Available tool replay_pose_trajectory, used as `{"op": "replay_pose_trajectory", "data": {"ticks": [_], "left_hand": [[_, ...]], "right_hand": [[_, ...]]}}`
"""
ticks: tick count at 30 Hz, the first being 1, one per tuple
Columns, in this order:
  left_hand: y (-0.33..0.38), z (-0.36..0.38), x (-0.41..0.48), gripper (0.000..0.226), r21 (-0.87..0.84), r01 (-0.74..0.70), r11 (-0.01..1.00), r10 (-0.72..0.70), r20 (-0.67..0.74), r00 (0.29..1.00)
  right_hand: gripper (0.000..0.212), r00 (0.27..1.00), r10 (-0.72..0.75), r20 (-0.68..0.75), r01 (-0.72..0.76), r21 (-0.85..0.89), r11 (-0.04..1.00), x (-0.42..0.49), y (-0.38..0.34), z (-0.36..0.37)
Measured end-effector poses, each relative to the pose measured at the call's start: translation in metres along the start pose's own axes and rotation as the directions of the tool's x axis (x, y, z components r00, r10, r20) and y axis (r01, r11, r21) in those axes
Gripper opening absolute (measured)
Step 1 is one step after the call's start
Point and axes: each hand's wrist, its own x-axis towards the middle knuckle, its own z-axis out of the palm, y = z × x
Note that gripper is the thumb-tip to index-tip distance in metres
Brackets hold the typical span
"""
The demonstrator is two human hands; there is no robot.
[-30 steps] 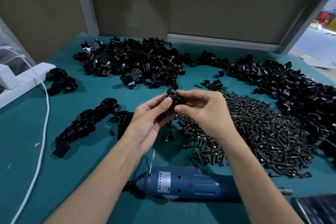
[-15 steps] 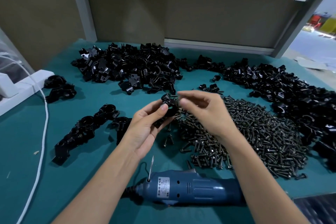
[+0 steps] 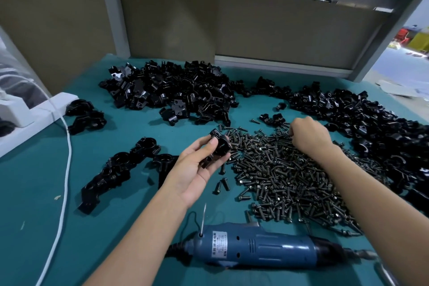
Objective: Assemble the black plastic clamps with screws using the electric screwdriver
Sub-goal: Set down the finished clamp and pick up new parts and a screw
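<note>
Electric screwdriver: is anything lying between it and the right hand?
Only the screw pile lies between; the right hand is at its far edge, the electric screwdriver lies uncovered at its near edge.

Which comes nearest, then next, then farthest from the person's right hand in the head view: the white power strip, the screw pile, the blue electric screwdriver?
1. Screw pile: directly under the right hand, whose fingers dip into it.
2. Blue electric screwdriver: lying toward the person, at the near edge.
3. White power strip: at the far left.
</note>
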Motion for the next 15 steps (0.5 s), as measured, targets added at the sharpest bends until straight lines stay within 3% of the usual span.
{"op": "replay_pose_trajectory", "data": {"ticks": [3,6,8,11,12,13,15], "left_hand": [[0.000,0.000,-0.001,0.042,0.001,0.004,1.000,-0.004,-0.009,1.000],[0.000,0.002,-0.002,0.041,0.004,0.012,1.000,-0.012,0.001,1.000],[0.000,0.003,-0.003,0.038,0.003,0.011,1.000,-0.011,0.016,1.000],[0.001,0.005,-0.005,0.032,0.002,-0.010,1.000,0.010,0.059,0.998],[0.001,0.005,-0.006,0.031,0.000,-0.016,1.000,0.016,0.073,0.997],[0.002,0.005,-0.006,0.031,-0.003,-0.021,1.000,0.021,0.086,0.996],[0.004,0.005,-0.007,0.034,-0.005,-0.030,1.000,0.031,0.100,0.995]], "right_hand": [[0.015,1.000,-0.021,0.015,0.022,-0.024,0.999,0.000,0.000,-0.007],[0.015,0.997,-0.031,-0.067,0.050,0.317,0.947,-0.008,-0.010,-0.019],[0.012,0.990,-0.039,-0.139,0.120,0.647,0.753,-0.025,-0.028,-0.033],[0.014,0.975,-0.137,-0.174,0.208,0.933,0.293,-0.061,-0.062,-0.052],[0.016,0.967,-0.178,-0.184,0.221,0.950,0.221,-0.070,-0.070,-0.054],[0.018,0.957,-0.208,-0.201,0.245,0.946,0.214,-0.076,-0.077,-0.054],[0.018,0.946,-0.221,-0.239,0.298,0.909,0.291,-0.083,-0.085,-0.051]]}}
